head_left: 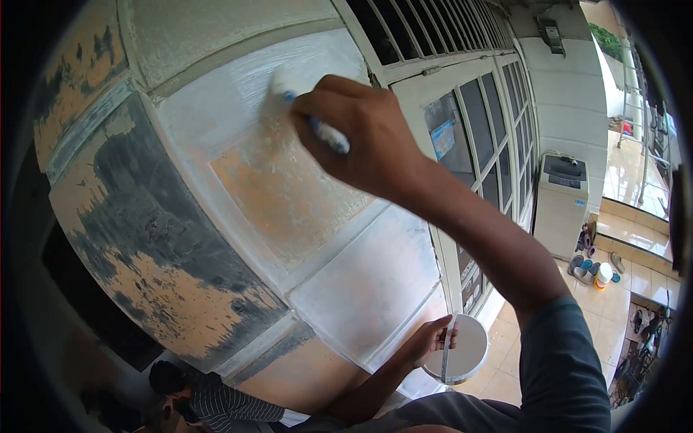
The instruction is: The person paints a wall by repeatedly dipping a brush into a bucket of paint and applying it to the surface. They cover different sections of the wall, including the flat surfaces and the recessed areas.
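Note:
My right hand [361, 133] is closed round the white and blue handle of a paintbrush [334, 136]. The blurred bristles meet the upper wall panel [267, 202], where wet white streaks cover the top and bare orange-brown patches show lower down. Low in view, my left hand [432, 343] is closed on a thin pale strip across the mouth of a white bucket [473, 361], which looks like its handle. Pale whitish paint shows inside the bucket. Beneath the upper panel is a whitened lower panel [372, 270].
A pillar with dark, peeling paint [162, 195] stands left. Barred windows and a white-framed door [473, 130] adjoin the panels on the right. Farther off are a washing machine [561, 202], footwear [583, 270] and a small white tub [603, 276]. Another person [216, 400] is at lower left.

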### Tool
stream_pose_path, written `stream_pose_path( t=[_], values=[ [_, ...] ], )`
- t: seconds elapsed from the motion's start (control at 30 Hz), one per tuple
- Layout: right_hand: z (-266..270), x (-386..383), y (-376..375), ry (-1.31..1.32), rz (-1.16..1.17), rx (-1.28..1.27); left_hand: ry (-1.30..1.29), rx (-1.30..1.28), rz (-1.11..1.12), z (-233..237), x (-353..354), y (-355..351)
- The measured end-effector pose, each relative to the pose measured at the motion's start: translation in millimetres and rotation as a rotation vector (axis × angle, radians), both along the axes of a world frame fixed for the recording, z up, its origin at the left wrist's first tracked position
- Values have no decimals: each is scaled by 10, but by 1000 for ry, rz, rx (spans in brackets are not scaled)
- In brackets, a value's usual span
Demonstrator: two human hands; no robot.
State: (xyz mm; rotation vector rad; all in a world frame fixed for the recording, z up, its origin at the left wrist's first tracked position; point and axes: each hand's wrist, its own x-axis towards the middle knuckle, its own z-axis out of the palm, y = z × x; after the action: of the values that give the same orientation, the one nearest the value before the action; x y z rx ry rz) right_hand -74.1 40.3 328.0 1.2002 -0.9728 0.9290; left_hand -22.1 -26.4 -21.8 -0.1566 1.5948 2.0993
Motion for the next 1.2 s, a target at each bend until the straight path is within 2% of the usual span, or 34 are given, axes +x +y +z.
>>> stream_pose_path(
  t=[0.13, 0.23, 0.33, 0.4, 0.53, 0.7, 0.8, 0.87, 0.97, 1.13, 1.2],
  values=[
    [-11, 277, -7, 49, 381, -40, 2, -19, 6, 45, 42, 21],
    [-65, 245, -11, -107, 673, -42, 3, -4, -12, 0, 32, 6],
    [-104, -210, 67, -285, 525, -21, 4, 4, -16, -14, 32, 5],
    [-128, -490, 283, -520, 527, -20, 3, 23, -17, -8, 46, -5],
    [-110, -926, 648, -580, 291, -180, 2, 18, -7, 39, 46, 15],
    [-63, -1023, 850, -561, 44, -219, -13, 3, -17, 28, 42, 30],
    [-72, -809, 764, -218, -195, -267, -19, -9, -15, 3, 28, 29],
    [-92, -565, 569, -150, -192, -149, -16, -7, -18, -9, 22, 41],
    [-105, -144, 170, 18, -17, -39, -3, -9, -22, 19, 28, 29],
    [-93, 407, -211, 114, 335, 44, 10, 3, -27, 1, 25, 25],
    [-121, 405, -175, 43, 447, 1, 26, -4, -24, 37, 51, 24]
  ],
)
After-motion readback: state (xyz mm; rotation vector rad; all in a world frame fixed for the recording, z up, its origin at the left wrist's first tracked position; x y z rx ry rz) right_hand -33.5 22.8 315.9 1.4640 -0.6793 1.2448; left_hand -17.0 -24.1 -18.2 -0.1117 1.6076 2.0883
